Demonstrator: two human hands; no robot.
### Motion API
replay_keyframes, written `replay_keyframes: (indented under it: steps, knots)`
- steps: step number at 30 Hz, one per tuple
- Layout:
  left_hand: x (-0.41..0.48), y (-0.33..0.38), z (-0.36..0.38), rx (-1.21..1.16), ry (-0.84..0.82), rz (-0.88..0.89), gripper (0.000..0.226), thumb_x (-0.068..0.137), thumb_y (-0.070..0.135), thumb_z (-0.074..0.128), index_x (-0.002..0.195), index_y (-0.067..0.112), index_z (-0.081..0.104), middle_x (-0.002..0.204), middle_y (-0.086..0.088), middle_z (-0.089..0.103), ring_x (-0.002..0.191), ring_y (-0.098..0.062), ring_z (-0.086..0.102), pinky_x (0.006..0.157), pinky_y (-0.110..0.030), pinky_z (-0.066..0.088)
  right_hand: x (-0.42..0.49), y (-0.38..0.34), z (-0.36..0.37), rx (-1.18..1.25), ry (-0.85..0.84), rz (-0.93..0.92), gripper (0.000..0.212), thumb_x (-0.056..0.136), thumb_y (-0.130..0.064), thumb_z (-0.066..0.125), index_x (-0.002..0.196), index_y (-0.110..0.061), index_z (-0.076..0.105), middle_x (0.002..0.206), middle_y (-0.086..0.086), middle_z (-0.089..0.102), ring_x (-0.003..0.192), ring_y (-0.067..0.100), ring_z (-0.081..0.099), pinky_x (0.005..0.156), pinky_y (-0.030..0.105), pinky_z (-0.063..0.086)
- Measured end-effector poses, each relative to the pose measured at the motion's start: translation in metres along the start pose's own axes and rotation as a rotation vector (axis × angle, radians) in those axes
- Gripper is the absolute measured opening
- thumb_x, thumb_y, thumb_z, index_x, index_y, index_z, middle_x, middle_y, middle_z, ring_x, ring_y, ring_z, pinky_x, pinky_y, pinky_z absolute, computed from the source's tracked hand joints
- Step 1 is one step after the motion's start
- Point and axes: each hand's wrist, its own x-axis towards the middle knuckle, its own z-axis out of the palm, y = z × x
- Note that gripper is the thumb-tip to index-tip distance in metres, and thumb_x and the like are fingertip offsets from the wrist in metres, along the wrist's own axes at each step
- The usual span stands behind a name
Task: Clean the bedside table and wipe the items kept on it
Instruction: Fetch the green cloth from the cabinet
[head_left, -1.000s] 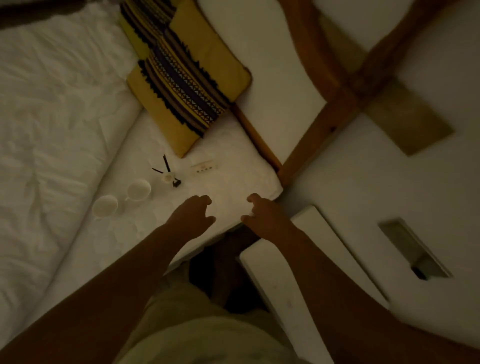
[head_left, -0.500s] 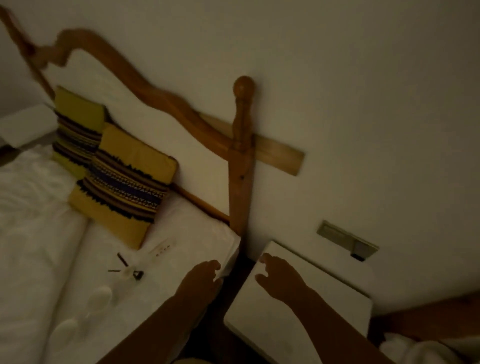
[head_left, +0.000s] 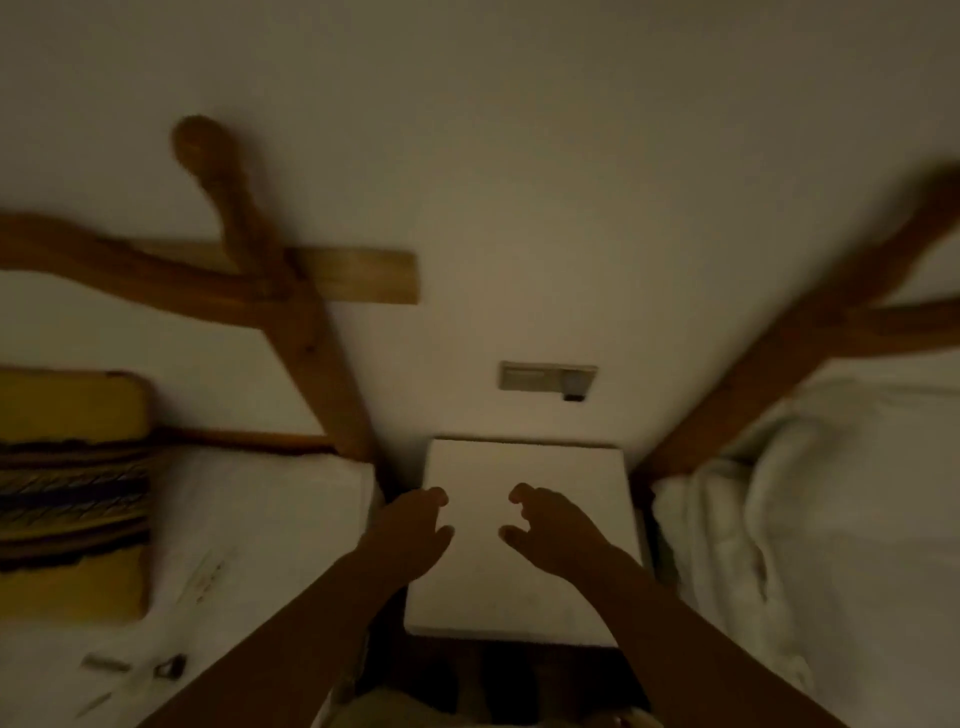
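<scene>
Dim light, frame blurred. Bedside table: white square top, centred low in view, set between 2 beds; both hands sit over its near-middle area; whether they touch the top cannot be told.

Left hand over the table's left edge; right hand over the top, right of centre; the 2 hands are apart with a strip of bare top between them; both are empty, fingers loosely curled, thumbs turned inward toward each other; nothing gripped.

Edges: back edge of the table lies against or just beside the wall; left edge runs beside the left bed's mattress with a dark gap between; right edge is near the crumpled white duvet, also across a dark gap; wooden bedposts rise at both back corners; a wall switch plate sits above the table's back edge. Top surface shows bare around the hands.

Both forearms enter from the bottom, converging toward the table. Small blurred items lie on the left mattress; a yellow patterned cushion stands at far left.
</scene>
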Motion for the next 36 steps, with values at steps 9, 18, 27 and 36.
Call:
replay_keyframes:
  steps: [9,18,27,36]
  knots:
    - [-0.002,0.089,0.045,0.164,-0.311,0.561,0.056,0.094,0.039,0.055,0.144,0.018,0.04,0.143,-0.003,0.047,0.13,-0.016,0.045,0.11,-0.028,0.034,-0.166,0.032,0.046,0.415,0.354,0.609,0.055,0.089,-0.047,0.058,0.135,-0.024,0.043,0.128,0.002,0.051,0.116,0.02,0.052,0.1,0.035,0.045]
    - [-0.141,0.21,0.144,0.432,-0.601,1.077,0.034,0.092,0.033,0.056,0.122,0.016,0.057,0.121,-0.005,0.061,0.112,-0.024,0.058,0.094,-0.04,0.049,-0.374,0.042,0.143,0.646,0.661,1.104,0.043,0.089,-0.04,0.057,0.128,-0.027,0.047,0.126,0.002,0.056,0.111,0.019,0.055,0.092,0.033,0.047]
    - [-0.379,0.257,0.288,0.731,-0.745,1.483,0.049,0.089,0.031,0.059,0.136,0.023,0.049,0.134,-0.004,0.055,0.118,-0.02,0.054,0.096,-0.03,0.043,-0.577,0.003,0.299,0.811,0.89,1.473,0.047,0.085,-0.043,0.06,0.125,-0.023,0.048,0.121,0.005,0.059,0.107,0.023,0.058,0.085,0.033,0.049]
    - [-0.593,0.241,0.405,0.904,-0.933,1.892,0.036,0.09,0.034,0.056,0.122,0.017,0.058,0.12,-0.001,0.061,0.097,-0.01,0.054,0.086,-0.025,0.044,-0.751,-0.086,0.424,0.992,1.133,1.839,0.046,0.086,-0.04,0.06,0.129,-0.027,0.05,0.127,0.002,0.057,0.113,0.02,0.056,0.087,0.029,0.044]
